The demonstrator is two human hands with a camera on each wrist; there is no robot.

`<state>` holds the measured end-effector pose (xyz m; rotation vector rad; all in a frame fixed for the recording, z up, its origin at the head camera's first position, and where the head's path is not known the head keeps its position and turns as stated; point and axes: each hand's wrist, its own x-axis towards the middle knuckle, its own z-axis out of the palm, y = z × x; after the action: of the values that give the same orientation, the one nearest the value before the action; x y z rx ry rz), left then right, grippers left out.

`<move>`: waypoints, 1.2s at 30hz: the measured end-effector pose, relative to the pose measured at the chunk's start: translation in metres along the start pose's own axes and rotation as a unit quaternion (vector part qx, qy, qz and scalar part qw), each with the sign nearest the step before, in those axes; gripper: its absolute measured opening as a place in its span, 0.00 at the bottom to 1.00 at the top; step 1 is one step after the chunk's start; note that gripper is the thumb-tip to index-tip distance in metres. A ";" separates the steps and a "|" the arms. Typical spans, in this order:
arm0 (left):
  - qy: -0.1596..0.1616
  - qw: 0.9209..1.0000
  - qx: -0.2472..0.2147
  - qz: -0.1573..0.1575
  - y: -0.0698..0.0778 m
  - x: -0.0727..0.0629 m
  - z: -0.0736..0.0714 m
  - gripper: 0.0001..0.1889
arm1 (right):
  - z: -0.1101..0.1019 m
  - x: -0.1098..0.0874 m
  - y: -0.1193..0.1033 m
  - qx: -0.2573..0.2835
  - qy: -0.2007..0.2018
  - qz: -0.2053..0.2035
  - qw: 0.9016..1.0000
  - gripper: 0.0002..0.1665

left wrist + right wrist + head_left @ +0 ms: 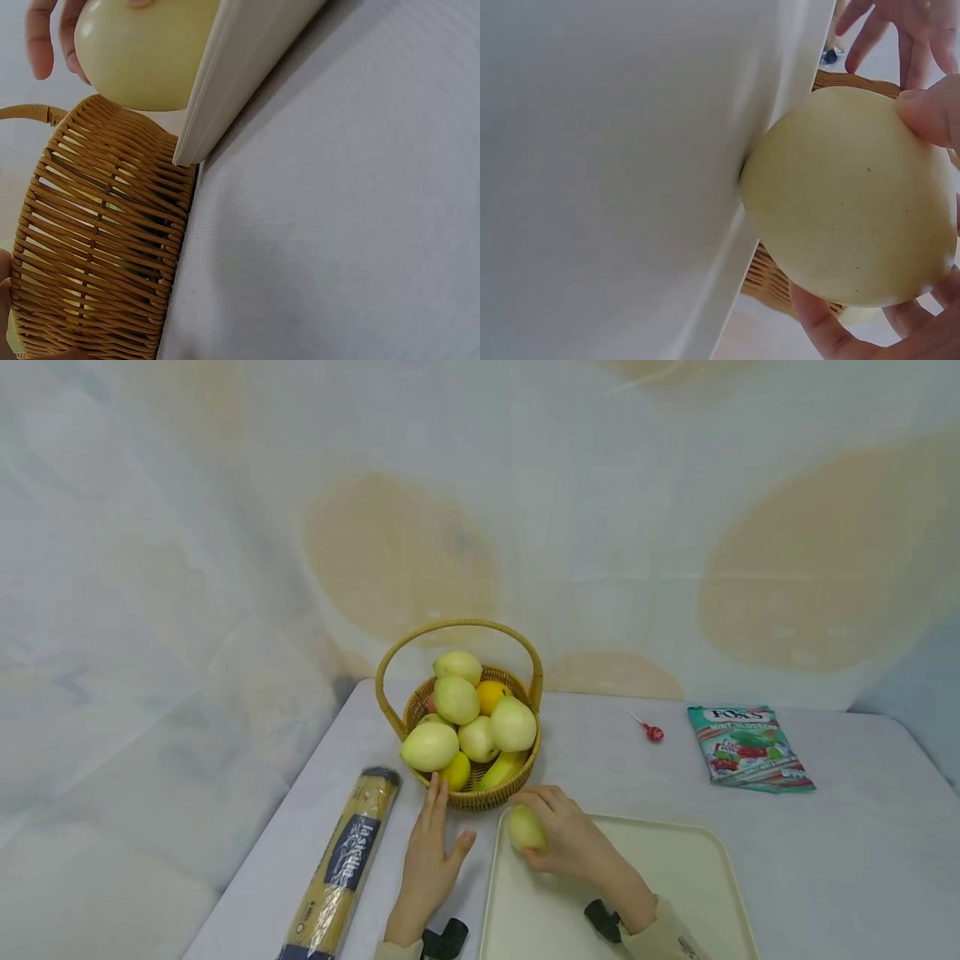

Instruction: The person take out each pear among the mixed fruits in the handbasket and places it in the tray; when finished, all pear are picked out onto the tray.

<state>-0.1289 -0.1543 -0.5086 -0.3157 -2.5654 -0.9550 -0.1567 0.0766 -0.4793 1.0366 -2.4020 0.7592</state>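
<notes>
My right hand (pixel 562 835) grips a pale yellow-green pear (pixel 847 199), with the thumb on one side and fingers on the other. The pear is at the back left corner of a cream tray (pixel 622 922), close against its rim. A wicker basket (pixel 97 232) of fruit stands just behind the tray. At the basket's front left, my left hand (pixel 431 864) has its fingers straight and the thumb spread. Its fingertips are right at the basket rim, below a yellow lemon (pixel 456 772). Several pale pears (pixel 430 747), an orange (pixel 492 696) and a banana (pixel 501 771) fill the basket.
A long packet of spaghetti (pixel 345 860) lies left of my left hand. Toward the back right are a red lollipop (pixel 654 734) and a teal candy bag (pixel 750 749). The basket's tall handle (pixel 465 623) arches over the fruit. Patterned cloth (pixel 600 527) hangs behind the table.
</notes>
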 end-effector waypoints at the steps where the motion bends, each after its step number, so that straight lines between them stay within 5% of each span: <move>1: 0.000 1.000 0.001 0.000 0.000 0.000 0.000 0.42 | 0.000 0.000 0.000 -0.001 0.002 0.000 1.000 0.42; 12: -0.006 1.000 0.007 -0.008 0.002 0.001 -0.001 0.43 | 0.001 0.001 0.002 0.020 0.003 0.005 1.000 0.49; 24: -0.009 1.000 0.004 -0.009 0.003 0.001 -0.003 0.42 | 0.006 -0.001 0.008 0.133 -0.039 0.066 0.988 0.55; 36: -0.008 1.000 0.004 -0.009 0.003 0.000 -0.001 0.42 | 0.006 0.002 0.004 0.128 -0.034 0.093 0.987 0.61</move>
<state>-0.1274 -0.1533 -0.5062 -0.2988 -2.5901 -0.9524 -0.1615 0.0740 -0.4840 0.9546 -2.5329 1.1406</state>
